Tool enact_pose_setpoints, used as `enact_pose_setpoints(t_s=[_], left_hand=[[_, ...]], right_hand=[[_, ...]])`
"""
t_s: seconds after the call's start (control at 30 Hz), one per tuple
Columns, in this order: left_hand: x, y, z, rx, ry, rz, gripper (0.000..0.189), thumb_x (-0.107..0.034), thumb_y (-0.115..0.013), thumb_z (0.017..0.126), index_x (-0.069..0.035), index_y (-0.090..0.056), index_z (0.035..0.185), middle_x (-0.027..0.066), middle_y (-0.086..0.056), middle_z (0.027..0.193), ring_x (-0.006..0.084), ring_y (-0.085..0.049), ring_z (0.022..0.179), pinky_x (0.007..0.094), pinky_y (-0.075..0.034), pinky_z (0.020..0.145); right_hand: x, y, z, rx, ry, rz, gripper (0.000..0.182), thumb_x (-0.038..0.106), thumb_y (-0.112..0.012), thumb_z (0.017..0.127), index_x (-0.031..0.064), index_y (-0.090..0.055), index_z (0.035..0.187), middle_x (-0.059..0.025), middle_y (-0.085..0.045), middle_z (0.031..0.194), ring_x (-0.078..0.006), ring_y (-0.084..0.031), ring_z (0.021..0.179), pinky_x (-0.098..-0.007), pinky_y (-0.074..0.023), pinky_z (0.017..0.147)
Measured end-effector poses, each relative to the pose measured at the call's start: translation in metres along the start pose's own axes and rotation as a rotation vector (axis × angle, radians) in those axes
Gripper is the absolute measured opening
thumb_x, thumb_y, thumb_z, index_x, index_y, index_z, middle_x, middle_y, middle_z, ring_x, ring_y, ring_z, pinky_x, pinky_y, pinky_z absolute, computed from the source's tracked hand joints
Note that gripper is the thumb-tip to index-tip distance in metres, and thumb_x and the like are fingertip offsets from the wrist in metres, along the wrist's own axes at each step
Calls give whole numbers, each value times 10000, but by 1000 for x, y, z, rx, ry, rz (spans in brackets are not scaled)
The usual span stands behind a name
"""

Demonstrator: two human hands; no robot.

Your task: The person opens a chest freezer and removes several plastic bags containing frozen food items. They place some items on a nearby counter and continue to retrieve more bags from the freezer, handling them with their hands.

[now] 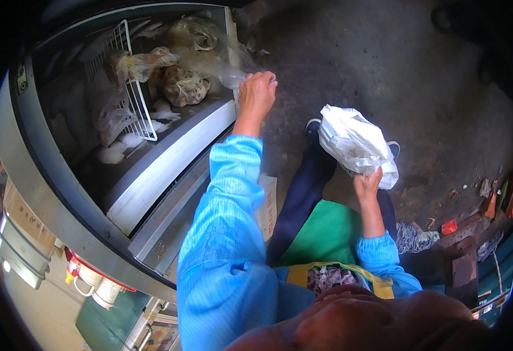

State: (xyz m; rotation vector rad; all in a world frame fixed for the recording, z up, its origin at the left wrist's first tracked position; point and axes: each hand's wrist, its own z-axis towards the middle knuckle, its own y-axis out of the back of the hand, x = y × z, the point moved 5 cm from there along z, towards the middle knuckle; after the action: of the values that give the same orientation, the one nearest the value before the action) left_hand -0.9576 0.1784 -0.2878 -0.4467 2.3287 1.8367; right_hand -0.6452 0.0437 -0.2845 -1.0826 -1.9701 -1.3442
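Observation:
My left hand is raised at the edge of an open freezer, its fingers closed on a clear plastic bag. That bag is blurred and trails back into the freezer, so its contents cannot be made out. In front of my legs, my right hand grips a white plastic bag by its lower end. The white bag looks bulky; what it holds is hidden. Inside the freezer, a knotted bag of pale brown food lies close to my left hand, with another filled bag behind it.
A white wire rack stands upright in the freezer, with plastic bags around it. Cold mist hangs over the dark floor. A carton bearing writing stands beside my leg. White mugs are at lower left, clutter and a grey mop head at right.

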Motion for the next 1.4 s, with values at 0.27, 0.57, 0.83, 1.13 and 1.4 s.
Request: enact_pose_setpoints(t_s=[0.27,0.57,0.83,1.13,1.4], left_hand=[[81,54,68,-246,442,323,195,-184,-586,799,-45,-611,934,183,-627,907,388,-609,820,460,-487,701],[156,111,76,-720,260,-136,186,-179,-567,850,4,-581,876,170,-641,768,286,-641,700,379,-493,623],[136,128,95,-780,200,-812,211,-171,-573,879,-20,-510,1011,105,-597,778,146,-554,617,273,-467,536],[101,76,62,-555,109,122,239,-236,-589,828,-84,-563,1010,161,-619,913,356,-593,811,436,-465,696],[131,73,76,-657,428,168,608,-375,-738,683,35,-504,1065,220,-553,983,398,-535,939,434,-435,835]], right_hand=[[1,4,4,-7,23,-28,336,-12,-574,681,4,-615,1014,-181,-626,1001,-386,-554,973,-421,-424,844],[4,4,4,-18,10,8,354,-17,-574,662,8,-615,1013,-183,-626,994,-388,-556,959,-424,-428,833],[5,3,7,-18,-9,-4,337,-14,-574,666,-1,-612,1001,-183,-625,984,-393,-556,960,-419,-435,833],[-3,1,7,-20,-60,1,333,-25,-589,666,-5,-608,998,-192,-616,990,-389,-566,943,-413,-447,813],[-5,-3,9,-31,-61,-31,337,-33,-571,678,-13,-597,1013,-195,-611,997,-390,-561,961,-407,-446,818]])
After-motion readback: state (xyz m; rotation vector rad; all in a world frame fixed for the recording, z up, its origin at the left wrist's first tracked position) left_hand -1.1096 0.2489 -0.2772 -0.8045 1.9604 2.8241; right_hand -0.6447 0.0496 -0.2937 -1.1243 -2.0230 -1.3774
